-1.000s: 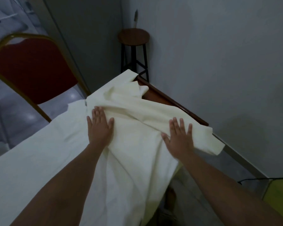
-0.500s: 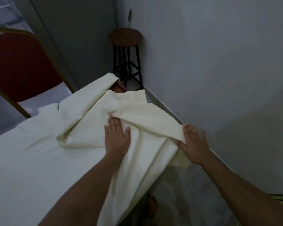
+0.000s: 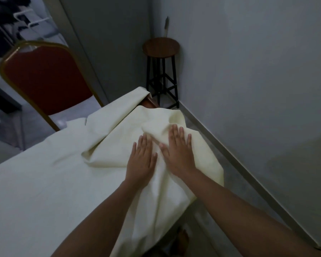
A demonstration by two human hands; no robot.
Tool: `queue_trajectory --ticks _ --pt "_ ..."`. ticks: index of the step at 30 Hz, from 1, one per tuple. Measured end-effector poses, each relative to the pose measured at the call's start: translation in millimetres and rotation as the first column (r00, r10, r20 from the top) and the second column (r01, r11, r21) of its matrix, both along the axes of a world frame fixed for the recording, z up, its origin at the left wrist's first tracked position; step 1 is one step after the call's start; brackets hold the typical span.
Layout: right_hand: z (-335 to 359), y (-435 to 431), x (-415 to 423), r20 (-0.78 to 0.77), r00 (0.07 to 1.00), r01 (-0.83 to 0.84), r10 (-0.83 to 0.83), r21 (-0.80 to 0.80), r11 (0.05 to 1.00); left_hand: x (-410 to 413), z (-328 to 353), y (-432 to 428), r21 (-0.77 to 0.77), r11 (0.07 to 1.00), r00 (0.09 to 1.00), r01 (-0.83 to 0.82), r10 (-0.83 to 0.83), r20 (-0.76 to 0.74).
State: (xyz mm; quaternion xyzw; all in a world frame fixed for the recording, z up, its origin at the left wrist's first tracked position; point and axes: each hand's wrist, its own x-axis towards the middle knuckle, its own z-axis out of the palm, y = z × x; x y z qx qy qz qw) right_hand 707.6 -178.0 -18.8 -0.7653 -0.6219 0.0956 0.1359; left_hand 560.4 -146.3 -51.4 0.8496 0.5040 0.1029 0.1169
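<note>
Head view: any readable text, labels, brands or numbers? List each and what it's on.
None: no readable text anywhere in this view.
The cream cloth, the red chair back and the round stool show no print.
The clutter at top left is too dark and blurred to tell.

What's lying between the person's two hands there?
Only the cream cloth: a narrow rumpled strip of it separates the left hand and the right hand, as the head view shows.
</note>
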Motion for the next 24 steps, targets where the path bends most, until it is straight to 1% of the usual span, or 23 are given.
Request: queue_trajectory --ticks 2,4,5,7,9,12,15,18,21,24 --pt "-0.5 15.8 -17.4 -0.030 0.999 0.031 -0.031 -0.004 1.000 -23.0 2.5 16.6 0.016 0.993 0.992 -0.121 0.121 -0.018" --pt "-7.3 23.7 -17.2 -0.024 0.997 0.071 -0.072 -0.036 0.997 -46.3 3.5 41.2 0.008 0.962 0.961 -0.272 0.273 -0.049" --pt "-12.7 24.2 -9.1 0.000 0.994 0.108 -0.109 -0.068 0.992 -56.8 2.8 54.2 -0.012 0.945 0.942 -0.327 0.325 -0.078" --pt "-24.4 16.9 18.8 0.082 0.976 0.209 -0.200 -0.118 0.971 -66.9 -1.1 74.4 -0.072 0.927 0.922 -0.367 0.352 -0.163" --pt "-30.4 -1.9 52.1 0.112 0.948 0.312 -0.299 -0.131 0.941 -61.1 -9.1 83.4 -0.112 0.927 0.917 -0.357 0.326 -0.228" --pt "-31.5 -37.3 85.5 0.083 0.921 0.390 -0.382 -0.155 0.908 -41.4 -15.8 93.2 -0.111 0.924 0.913 -0.366 0.333 -0.235" --pt "-35.6 -80.3 93.5 -0.013 0.860 0.504 -0.510 -0.131 0.854 -25.7 -10.3 101.5 -0.113 0.948 0.935 -0.296 0.264 -0.236" --pt "-36.0 -108.1 92.6 -0.029 0.803 0.587 -0.595 -0.127 0.799 -6.1 -9.6 106.2 -0.101 0.967 0.954 -0.233 0.207 -0.215" --pt "-25.5 -99.9 90.3 -0.076 0.786 0.609 -0.614 -0.081 0.789 15.6 -10.2 103.6 -0.105 0.973 0.967 -0.204 0.183 -0.180" --pt "-9.9 -73.0 78.7 -0.124 0.816 0.570 -0.565 0.013 0.821 36.7 -10.5 106.8 -0.092 0.983 0.973 -0.162 0.143 -0.183"
